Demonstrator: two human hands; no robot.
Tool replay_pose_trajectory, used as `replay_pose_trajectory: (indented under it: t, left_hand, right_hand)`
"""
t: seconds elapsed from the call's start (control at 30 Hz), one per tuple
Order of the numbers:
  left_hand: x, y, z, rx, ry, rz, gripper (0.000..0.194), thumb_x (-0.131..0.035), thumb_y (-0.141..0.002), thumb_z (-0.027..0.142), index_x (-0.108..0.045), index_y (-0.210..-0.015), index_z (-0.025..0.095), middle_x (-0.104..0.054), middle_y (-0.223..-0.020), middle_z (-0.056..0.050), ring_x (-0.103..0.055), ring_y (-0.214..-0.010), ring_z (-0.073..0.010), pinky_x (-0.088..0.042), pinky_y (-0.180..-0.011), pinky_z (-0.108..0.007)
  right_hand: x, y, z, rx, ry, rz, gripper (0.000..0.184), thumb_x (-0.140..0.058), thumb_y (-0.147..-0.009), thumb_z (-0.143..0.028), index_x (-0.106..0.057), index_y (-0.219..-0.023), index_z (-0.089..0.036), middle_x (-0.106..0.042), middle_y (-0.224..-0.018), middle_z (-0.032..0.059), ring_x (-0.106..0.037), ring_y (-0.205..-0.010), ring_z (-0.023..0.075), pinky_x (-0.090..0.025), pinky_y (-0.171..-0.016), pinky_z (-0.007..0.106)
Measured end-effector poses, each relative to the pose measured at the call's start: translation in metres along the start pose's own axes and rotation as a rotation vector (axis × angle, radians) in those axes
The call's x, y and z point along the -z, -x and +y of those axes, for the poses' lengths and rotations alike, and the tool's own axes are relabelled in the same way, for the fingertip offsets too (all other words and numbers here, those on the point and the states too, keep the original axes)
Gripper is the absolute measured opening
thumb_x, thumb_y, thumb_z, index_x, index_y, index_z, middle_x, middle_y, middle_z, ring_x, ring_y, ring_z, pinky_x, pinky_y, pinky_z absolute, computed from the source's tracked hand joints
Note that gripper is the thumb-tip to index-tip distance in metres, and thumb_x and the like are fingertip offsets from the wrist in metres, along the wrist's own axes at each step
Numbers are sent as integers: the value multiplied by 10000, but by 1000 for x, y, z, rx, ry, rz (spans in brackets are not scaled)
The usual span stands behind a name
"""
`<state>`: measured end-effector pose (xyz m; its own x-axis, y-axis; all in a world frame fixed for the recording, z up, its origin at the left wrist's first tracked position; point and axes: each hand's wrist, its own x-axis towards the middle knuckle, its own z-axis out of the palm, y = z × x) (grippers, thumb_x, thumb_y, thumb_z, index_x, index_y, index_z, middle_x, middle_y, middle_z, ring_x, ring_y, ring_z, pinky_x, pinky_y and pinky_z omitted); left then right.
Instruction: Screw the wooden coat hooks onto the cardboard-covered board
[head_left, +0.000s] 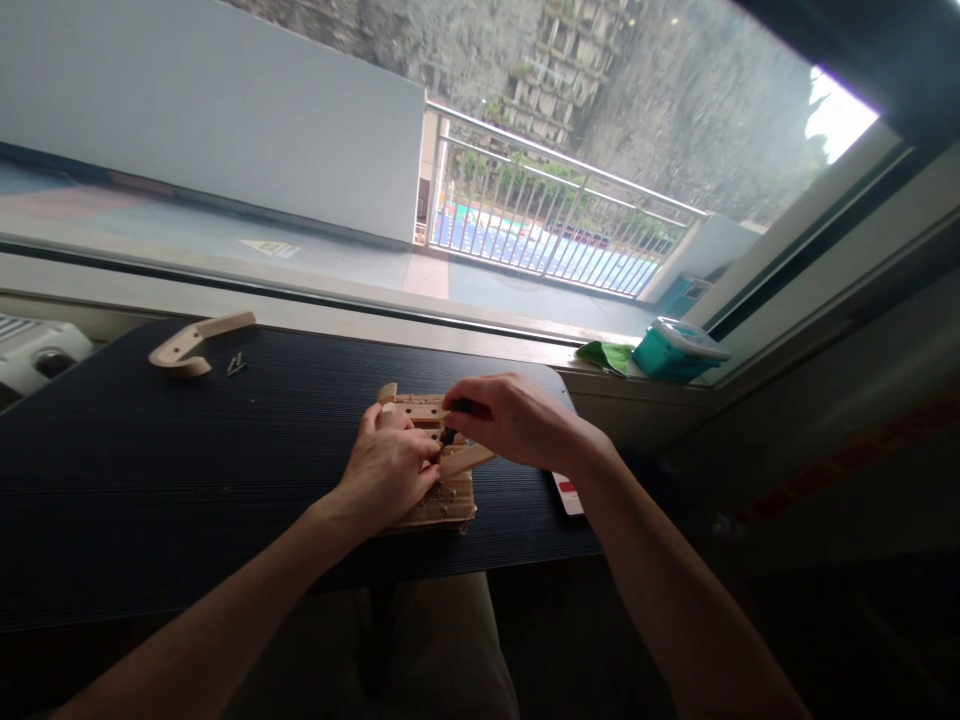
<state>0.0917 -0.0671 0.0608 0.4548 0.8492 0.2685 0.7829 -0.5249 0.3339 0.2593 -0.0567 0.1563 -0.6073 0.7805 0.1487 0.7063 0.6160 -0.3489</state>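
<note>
My right hand [517,420] is closed around a screwdriver [472,408] with a red and black handle, its dark lower end slanting down toward my left fingers. Pale wooden pieces with dark holes [424,411] lie under both hands, on a rough brown slab [442,508] scattered with crumbs. My left hand [388,468] presses on these pieces, fingers wrapped over them beside the screwdriver's lower end. The tip itself is hidden by the fingers. One wooden arm [466,459] sticks out to the right beneath my right hand.
Another hooked wooden piece [184,350] rests at the back left of the black table [247,480], with several screws [235,364] beside it. A teal box [679,350] and a green cloth [606,356] sit on the windowsill. A flat pale object [568,495] lies by my right forearm.
</note>
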Motion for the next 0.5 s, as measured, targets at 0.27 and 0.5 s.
replay_pose_trajectory:
  t: [0.27, 0.5]
  left_hand:
    - [6, 0, -1, 8, 26, -76, 148, -576, -730, 309, -652, -631, 228, -672, -803, -46, -512, -1012, -268, -225, -1016, -527]
    - [8, 0, -1, -1, 24, -73, 176, -550, -761, 299, -665, -645, 235, -691, -821, -46, -505, -1028, -278, -234, -1001, -512]
  right_hand:
    - [-2, 0, -1, -45, 9, 15, 229, -521, -874, -357, -659, -877, -174, -526, -613, -35, -375, -546, 66, -232, -524, 210]
    - [0, 2, -5, -11, 30, -32, 204, -505, -865, -353, -642, -847, -202, -534, -616, -42, -370, -537, 69, -216, -519, 222]
